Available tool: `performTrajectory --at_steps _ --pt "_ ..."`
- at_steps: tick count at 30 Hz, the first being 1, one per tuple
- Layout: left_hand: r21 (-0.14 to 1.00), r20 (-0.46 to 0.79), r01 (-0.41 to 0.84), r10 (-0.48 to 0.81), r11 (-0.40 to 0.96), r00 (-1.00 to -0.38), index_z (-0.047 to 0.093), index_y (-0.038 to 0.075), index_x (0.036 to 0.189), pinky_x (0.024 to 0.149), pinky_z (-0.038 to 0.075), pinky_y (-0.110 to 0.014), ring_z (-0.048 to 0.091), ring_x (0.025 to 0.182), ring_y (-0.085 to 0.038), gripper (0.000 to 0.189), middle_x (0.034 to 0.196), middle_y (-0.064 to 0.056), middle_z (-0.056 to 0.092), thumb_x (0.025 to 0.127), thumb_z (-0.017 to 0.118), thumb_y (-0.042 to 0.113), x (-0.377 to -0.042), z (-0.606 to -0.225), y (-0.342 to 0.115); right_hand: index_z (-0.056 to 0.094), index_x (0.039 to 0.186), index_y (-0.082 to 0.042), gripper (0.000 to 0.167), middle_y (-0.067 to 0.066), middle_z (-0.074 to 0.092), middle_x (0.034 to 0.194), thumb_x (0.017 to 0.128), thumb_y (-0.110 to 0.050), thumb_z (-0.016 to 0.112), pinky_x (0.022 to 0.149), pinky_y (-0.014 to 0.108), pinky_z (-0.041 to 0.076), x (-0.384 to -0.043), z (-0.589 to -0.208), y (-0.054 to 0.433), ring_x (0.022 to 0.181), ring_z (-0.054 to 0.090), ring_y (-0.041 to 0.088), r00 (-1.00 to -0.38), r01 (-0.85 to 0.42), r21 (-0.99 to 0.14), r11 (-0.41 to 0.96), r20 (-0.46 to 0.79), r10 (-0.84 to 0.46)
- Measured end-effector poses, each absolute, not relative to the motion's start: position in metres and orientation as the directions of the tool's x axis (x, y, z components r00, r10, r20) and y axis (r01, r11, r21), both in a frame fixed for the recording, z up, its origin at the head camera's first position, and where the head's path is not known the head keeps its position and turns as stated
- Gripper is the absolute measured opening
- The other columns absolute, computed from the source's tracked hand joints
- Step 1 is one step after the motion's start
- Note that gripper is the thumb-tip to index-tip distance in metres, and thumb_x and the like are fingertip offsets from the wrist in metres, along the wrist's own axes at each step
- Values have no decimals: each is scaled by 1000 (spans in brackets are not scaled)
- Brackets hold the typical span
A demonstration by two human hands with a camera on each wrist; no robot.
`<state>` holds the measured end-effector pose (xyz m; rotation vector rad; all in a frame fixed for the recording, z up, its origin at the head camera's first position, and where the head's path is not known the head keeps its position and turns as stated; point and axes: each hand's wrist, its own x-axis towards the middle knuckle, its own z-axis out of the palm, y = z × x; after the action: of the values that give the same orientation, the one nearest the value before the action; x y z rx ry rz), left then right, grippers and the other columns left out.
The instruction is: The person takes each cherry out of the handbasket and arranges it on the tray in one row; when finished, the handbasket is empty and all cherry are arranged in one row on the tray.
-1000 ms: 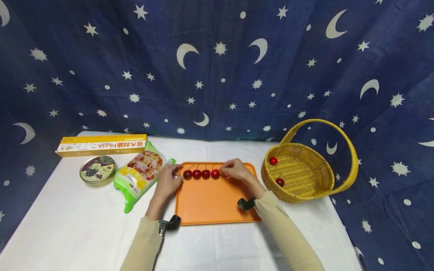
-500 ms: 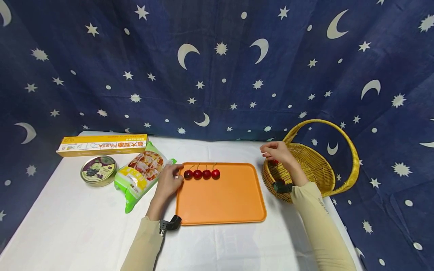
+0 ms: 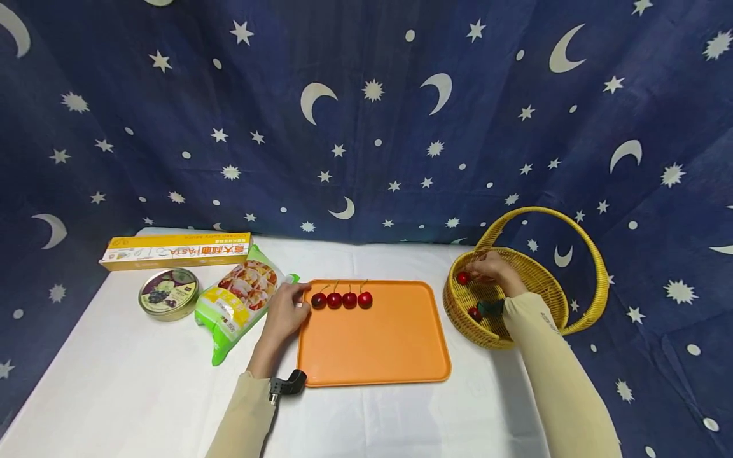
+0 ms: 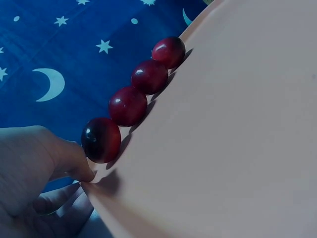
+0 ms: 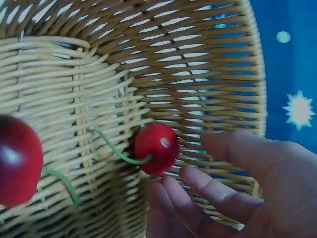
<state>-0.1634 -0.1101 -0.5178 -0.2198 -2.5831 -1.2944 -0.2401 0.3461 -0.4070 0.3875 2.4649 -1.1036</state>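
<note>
Two cherry stems (image 5: 130, 160), right-wrist only

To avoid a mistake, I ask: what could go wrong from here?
The right hand has not closed round the red cherry beside it, so a nudge might roll it away inside the basket. The left hand touches the tray; a jolt could roll the four cherries out of line.

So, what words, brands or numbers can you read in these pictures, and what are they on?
"意大利面" and "PASTA": long yellow-and-white box.
"Chicken curry sauce", as best I can tell, small and blurred: the same box's upper face.
Too small or blurred: the print on the round purple-and-gold tin, the green-and-yellow plastic bag and the beige right sleeve.
None seen: rectangular orange tray, yellow wicker basket.
</note>
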Motion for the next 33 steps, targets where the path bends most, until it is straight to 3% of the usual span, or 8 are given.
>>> performTrajectory --at_steps 9,13,16,19,24,28,30,33 --pt "778 262 229 28 586 -965 70 -4 111 71 39 -38 53 79 -27 38 89 -15 59 73 66 -4 -160 -518 -106 61 99 9 24 8 64 82 89 -12 66 85 42 54 -243 -415 341 78 65 23 -841 470 -584 662 -524 135" --pt "775 266 232 29 588 -964 70 -4 110 71 39 -39 52 79 -27 38 89 -15 58 73 66 -3 -161 -517 -106 64 82 -1 13 1 58 69 88 -12 67 77 36 55 -242 -413 342 65 59 16 -846 465 -616 636 -521 114" --pt "772 270 237 33 590 -962 70 -4 110 72 40 -40 52 80 -28 38 89 -15 59 72 65 -3 -161 -517 -107 61 66 -13 23 -6 51 59 88 -11 67 64 28 50 -240 -409 342 57 51 9 -860 447 -656 609 -501 91" --pt "766 275 238 31 597 -961 70 -5 111 73 40 -41 53 81 -28 39 89 -15 60 72 66 -3 -161 -519 -109 63 62 -18 27 -9 51 57 88 -11 67 60 25 47 -237 -402 342 56 50 7 -873 427 -694 579 -483 66" --pt "764 282 241 26 599 -959 70 -5 110 74 40 -42 53 82 -29 38 88 -15 60 72 66 -4 -162 -520 -110 69 71 -15 17 -7 62 70 88 -16 71 67 25 52 -232 -389 342 64 58 6 -883 420 -739 526 -466 50" --pt "767 275 239 32 595 -961 70 -5 110 73 39 -41 51 81 -28 38 87 -15 59 72 66 -3 -163 -520 -110 63 77 -15 16 -6 63 76 88 -21 71 67 25 53 -226 -380 341 68 63 7 -898 402 -754 520 -434 65" --pt "765 270 236 33 599 -962 70 -4 111 73 39 -41 51 81 -28 39 86 -14 58 72 66 -2 -163 -520 -110 63 88 -10 15 -7 64 77 89 -23 70 65 25 53 -223 -376 339 69 64 8 -913 373 -767 522 -404 58" --pt "762 276 242 36 601 -960 71 -4 110 72 39 -41 51 80 -28 38 86 -14 58 72 66 -2 -164 -520 -110 61 115 0 33 -5 66 85 93 -24 66 67 25 53 -219 -372 332 72 63 8 -933 320 -797 513 -359 25"
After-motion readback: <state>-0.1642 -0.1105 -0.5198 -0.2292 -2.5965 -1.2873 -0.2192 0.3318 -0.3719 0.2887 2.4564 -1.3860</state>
